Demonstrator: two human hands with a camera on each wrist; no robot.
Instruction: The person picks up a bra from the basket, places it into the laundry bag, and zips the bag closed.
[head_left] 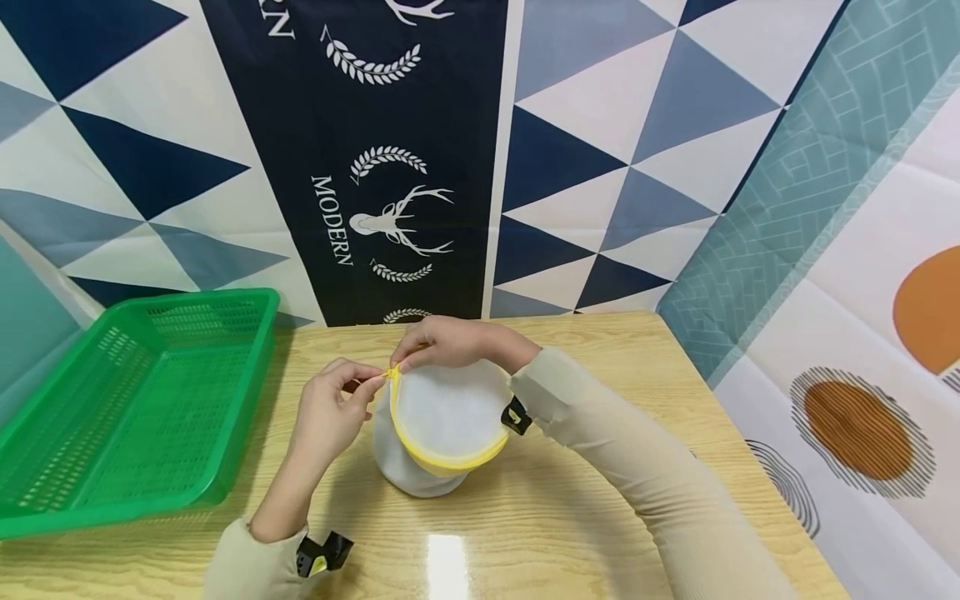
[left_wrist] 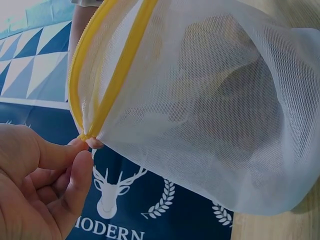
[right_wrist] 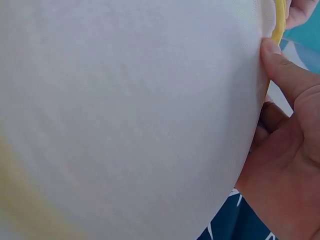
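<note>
A white mesh laundry bag (head_left: 453,412) with yellow edging stands over the table's middle, its lower part bulging on the wood. Along its rim runs a yellow zipper (left_wrist: 125,62), whose two sides spread apart above the left fingers in the left wrist view. My left hand (head_left: 333,408) pinches the zipper's yellow end at the bag's upper left corner. Right beside it, my right hand (head_left: 447,342) reaches over the bag and grips the yellow-edged rim between thumb and fingers. The right thumb (right_wrist: 287,70) lies on the mesh, while the other fingers are partly hidden behind it.
A green plastic basket (head_left: 243,417) stands on the left of the wooden table (head_left: 585,525). Behind the table hangs a patterned cloth (head_left: 570,133) with triangles and a deer print. Another printed cloth (head_left: 847,333) borders the right side.
</note>
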